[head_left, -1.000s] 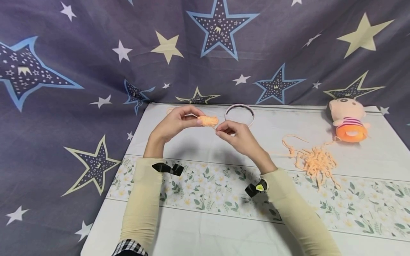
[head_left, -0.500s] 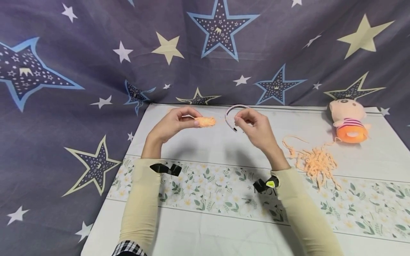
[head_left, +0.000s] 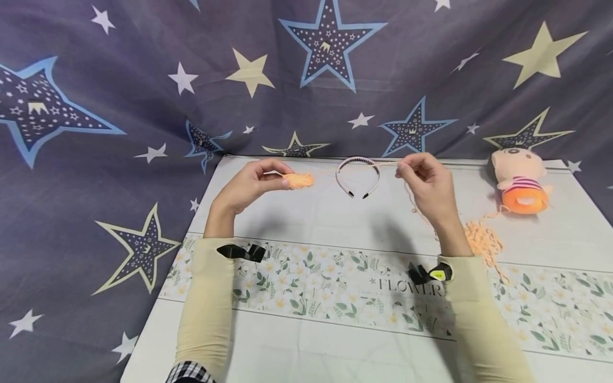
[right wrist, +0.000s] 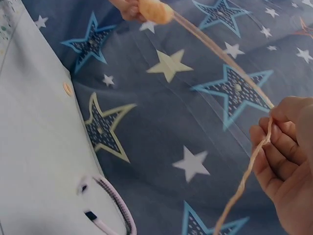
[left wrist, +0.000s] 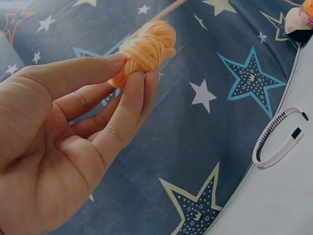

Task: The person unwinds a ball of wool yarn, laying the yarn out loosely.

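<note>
My left hand point(head_left: 251, 186) pinches a small wound bundle of peach yarn point(left wrist: 146, 49) between thumb and fingers, raised over the back left of the table. One strand of yarn point(right wrist: 220, 53) stretches from the bundle across to my right hand point(head_left: 428, 183). The right thumb and fingers pinch that strand. Past the right fingertips, the slack yarn point(right wrist: 243, 181) hangs down, leading toward a loose peach yarn pile point(head_left: 485, 242) on the table, partly hidden by the right forearm in the head view.
Between the hands, at the table's back, lies a pale pink headband point(head_left: 339, 181) with dark teeth. A plush doll point(head_left: 522, 175) in orange and stripes lies at the back right. Behind the table point(head_left: 306, 340) hangs a star-patterned curtain point(head_left: 306, 106).
The right hand has moved away to the right from the bundle, drawing a strand out between the hands. The left hand and bundle have shifted slightly left. The headband is fully uncovered.
</note>
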A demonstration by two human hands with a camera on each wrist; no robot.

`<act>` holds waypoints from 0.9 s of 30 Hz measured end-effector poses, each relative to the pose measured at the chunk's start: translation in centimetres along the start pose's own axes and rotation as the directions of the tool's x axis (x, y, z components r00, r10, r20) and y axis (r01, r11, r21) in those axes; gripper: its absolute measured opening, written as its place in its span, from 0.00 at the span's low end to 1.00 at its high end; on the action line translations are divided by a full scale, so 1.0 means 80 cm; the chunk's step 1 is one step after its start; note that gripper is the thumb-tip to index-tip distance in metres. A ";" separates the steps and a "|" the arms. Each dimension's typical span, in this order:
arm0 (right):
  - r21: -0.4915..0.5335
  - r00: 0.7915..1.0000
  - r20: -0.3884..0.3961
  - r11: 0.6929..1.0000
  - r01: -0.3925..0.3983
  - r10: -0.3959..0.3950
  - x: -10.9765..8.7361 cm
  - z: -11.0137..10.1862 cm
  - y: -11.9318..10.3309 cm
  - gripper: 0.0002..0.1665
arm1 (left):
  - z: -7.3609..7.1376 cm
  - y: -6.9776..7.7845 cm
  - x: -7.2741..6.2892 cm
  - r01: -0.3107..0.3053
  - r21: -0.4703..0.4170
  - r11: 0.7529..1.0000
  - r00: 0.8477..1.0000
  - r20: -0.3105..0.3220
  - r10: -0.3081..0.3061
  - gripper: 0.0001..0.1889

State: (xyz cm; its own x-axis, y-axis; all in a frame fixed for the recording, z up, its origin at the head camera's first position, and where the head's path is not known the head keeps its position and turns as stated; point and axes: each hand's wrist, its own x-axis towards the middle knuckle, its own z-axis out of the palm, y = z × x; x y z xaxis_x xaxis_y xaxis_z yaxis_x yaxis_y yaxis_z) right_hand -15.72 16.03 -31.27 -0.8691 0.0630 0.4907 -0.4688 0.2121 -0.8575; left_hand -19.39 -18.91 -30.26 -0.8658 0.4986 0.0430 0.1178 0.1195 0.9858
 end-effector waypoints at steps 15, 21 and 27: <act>0.016 0.976 -0.218 0.999 0.030 -0.026 0.001 -0.083 0.025 0.05 | -0.011 -0.004 -0.006 0.013 0.019 1.000 1.000 -0.024 -0.013 0.10; 0.074 0.953 -0.304 0.997 0.025 -0.001 -0.008 -0.118 0.022 0.04 | -0.017 -0.007 -0.008 0.004 -0.002 1.000 0.999 -0.033 -0.004 0.10; 0.182 0.919 -0.394 0.982 0.057 0.020 -0.014 -0.153 0.037 0.03 | -0.020 -0.006 -0.011 -0.001 -0.008 1.000 0.999 -0.046 0.001 0.09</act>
State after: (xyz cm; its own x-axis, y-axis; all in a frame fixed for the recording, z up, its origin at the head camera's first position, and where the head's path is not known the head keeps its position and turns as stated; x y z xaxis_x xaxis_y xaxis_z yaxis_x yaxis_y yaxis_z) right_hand -14.23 28.57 -32.48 -0.7453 0.4466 0.4951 -0.5388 0.0340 -0.8418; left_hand -19.45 -20.82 -30.51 -0.8870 0.4590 0.0511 0.1149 0.1121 0.9870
